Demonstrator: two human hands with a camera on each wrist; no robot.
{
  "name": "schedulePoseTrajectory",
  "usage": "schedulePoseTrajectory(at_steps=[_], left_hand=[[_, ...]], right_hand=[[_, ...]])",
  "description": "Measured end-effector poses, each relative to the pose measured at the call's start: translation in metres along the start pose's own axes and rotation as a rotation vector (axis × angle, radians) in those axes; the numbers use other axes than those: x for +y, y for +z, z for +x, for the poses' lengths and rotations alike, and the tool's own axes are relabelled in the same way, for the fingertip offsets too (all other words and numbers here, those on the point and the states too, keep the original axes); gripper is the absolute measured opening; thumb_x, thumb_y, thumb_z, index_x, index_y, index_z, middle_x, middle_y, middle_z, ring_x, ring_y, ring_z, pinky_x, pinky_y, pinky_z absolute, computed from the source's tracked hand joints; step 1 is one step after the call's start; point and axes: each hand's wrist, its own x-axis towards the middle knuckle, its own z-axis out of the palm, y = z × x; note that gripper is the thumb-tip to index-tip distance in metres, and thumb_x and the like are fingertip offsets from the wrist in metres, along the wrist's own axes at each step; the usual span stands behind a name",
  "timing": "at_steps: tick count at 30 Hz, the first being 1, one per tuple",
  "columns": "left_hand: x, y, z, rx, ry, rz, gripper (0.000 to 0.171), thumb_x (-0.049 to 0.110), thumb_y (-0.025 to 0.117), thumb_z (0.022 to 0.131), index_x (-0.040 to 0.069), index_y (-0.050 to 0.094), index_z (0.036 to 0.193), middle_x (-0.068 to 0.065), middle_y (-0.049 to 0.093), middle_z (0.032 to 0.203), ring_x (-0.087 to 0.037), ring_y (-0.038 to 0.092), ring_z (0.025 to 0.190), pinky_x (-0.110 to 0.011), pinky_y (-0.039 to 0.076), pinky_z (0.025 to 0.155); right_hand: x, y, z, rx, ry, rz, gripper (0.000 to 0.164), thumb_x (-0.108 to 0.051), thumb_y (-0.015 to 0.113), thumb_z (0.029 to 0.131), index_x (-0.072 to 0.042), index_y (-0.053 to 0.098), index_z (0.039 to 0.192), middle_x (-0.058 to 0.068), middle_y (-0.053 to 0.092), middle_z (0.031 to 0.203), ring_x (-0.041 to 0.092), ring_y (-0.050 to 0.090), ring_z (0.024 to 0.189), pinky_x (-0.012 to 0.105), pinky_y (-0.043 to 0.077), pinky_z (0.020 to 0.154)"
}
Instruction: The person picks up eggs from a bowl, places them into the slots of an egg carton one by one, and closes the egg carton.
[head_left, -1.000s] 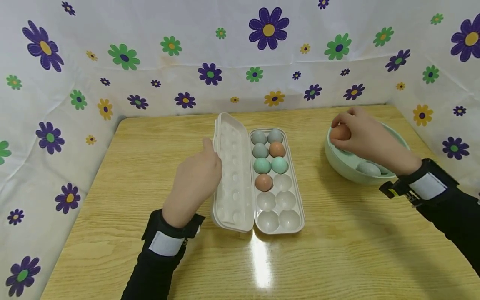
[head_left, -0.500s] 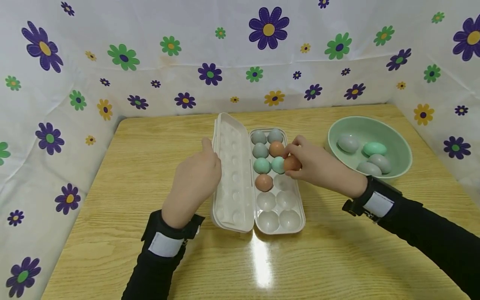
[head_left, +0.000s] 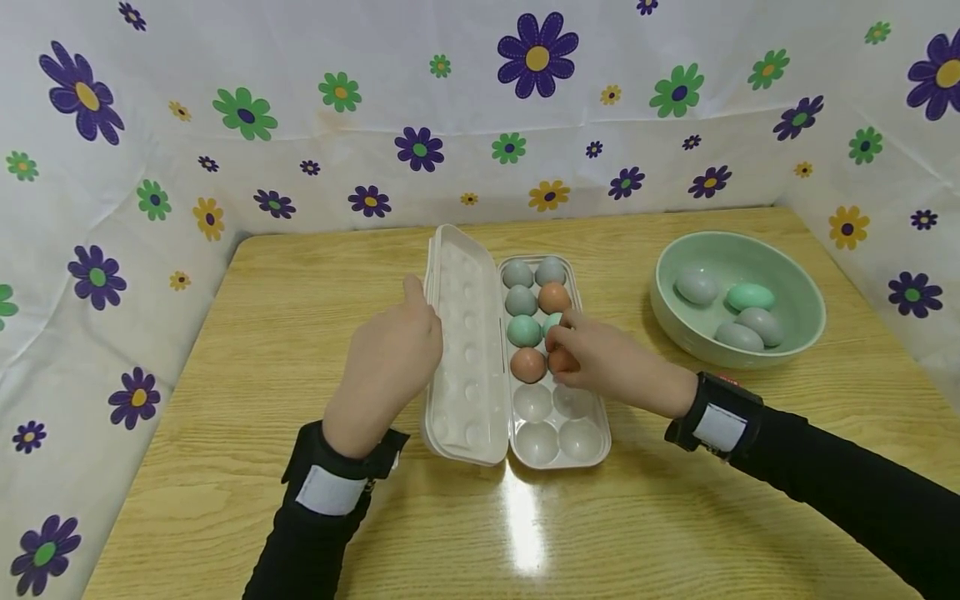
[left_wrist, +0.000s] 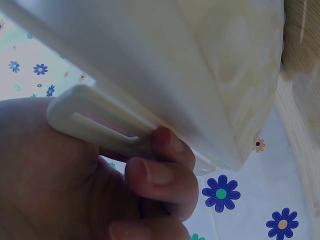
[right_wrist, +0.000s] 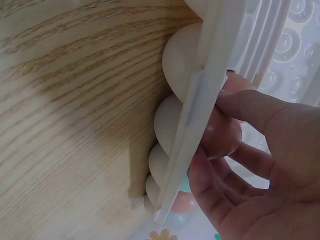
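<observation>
A white plastic egg carton [head_left: 536, 443] lies open on the table, its lid [head_left: 467, 375] raised on the left. My left hand [head_left: 390, 367] holds the lid's outer edge; in the left wrist view curled fingers [left_wrist: 162, 175] pinch its slotted flap [left_wrist: 95, 112]. With thumb and fingertips, my right hand [head_left: 618, 367] grips a brown egg [right_wrist: 222, 135] low at a cup in the right column, fourth row from the back, partly hidden by the fingers. Beside it on the left sits another brown egg [head_left: 528, 365]. Grey, brown and mint eggs fill the rows behind; the front two rows hold none.
At the right stands a pale green bowl [head_left: 738, 358] with several grey eggs [head_left: 696, 286] and a mint egg [head_left: 750, 297] in it. A white flowered cloth [head_left: 450, 100] hangs around the back and sides of the wooden table [head_left: 300, 275].
My right hand has carried the brown egg leftward from the bowl to the carton and lowered it toward a cup. The left hand has stayed at the lid.
</observation>
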Motion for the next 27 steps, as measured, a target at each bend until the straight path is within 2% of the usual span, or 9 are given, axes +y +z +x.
schedulePoseTrajectory(at_steps=[14,27], left_hand=[[-0.0004,0.0011,-0.0012,-0.001,0.01,0.004,0.049,0.019,0.028,0.097,-0.015,0.025,0.133,-0.004,0.044,0.051,-0.016,0.042,0.038,-0.027,0.028,0.034],[-0.0004,0.0008,-0.0005,0.01,0.022,-0.006,0.047,0.019,0.027,0.097,-0.015,0.026,0.131,-0.004,0.043,0.05,-0.016,0.041,0.037,-0.027,0.028,0.034]], right_hand=[[-0.0023,-0.0014,-0.0029,-0.015,0.003,0.002,0.028,-0.019,0.074,0.076,-0.012,0.058,0.098,0.0,0.047,0.092,0.013,0.048,0.077,0.028,0.044,0.066],[0.0035,0.001,-0.003,0.007,-0.078,0.053,0.027,-0.013,0.072,0.077,-0.011,0.056,0.099,0.0,0.048,0.094,0.013,0.047,0.082,0.029,0.045,0.07]])
